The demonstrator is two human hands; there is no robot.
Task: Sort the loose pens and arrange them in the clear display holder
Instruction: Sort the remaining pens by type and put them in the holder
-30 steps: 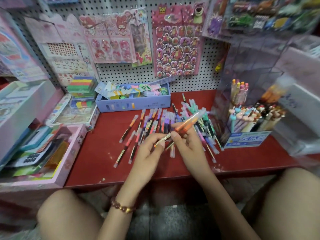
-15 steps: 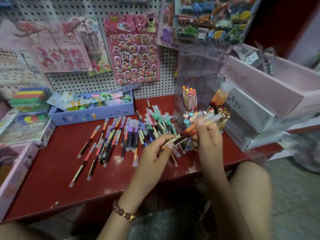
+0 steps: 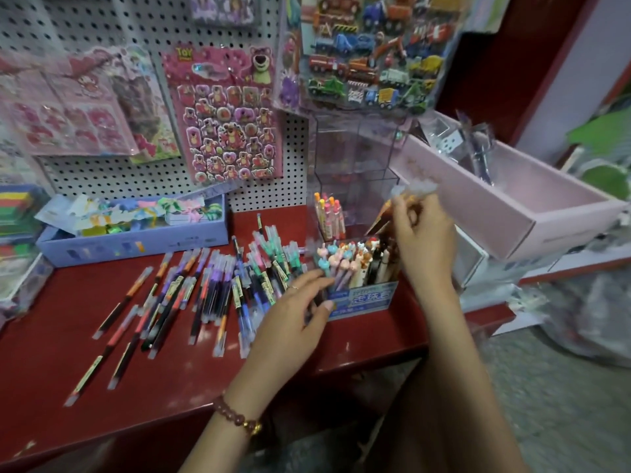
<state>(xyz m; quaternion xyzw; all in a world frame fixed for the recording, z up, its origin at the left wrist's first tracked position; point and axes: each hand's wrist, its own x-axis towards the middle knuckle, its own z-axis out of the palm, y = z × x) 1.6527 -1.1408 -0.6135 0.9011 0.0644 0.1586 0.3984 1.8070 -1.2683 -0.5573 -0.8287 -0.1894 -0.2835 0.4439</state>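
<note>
Many loose pens (image 3: pixel 211 288) lie spread over the red shelf (image 3: pixel 102 370). The clear tiered display holder (image 3: pixel 355 158) stands at the shelf's right end. Its front compartment is packed with animal-topped pens (image 3: pixel 348 261) and a middle one holds a few pink and orange pens (image 3: pixel 329 213). My right hand (image 3: pixel 423 233) grips a bundle of orange pens (image 3: pixel 415 190) upright over the holder's right side, their lower ends hidden. My left hand (image 3: pixel 293 315) hovers with relaxed fingers over the loose pens beside the holder's blue label (image 3: pixel 365 298), holding nothing.
A blue box of coloured clips (image 3: pixel 136 233) sits against the pegboard, which is hung with sticker sheets (image 3: pixel 225 121). A pink open box (image 3: pixel 512 206) stands right of the holder. The shelf's front edge runs just below my left wrist.
My left hand let go of the orange pens and dropped toward the loose pile. My right hand carried the bundle up and right, over the holder. The view swung right.
</note>
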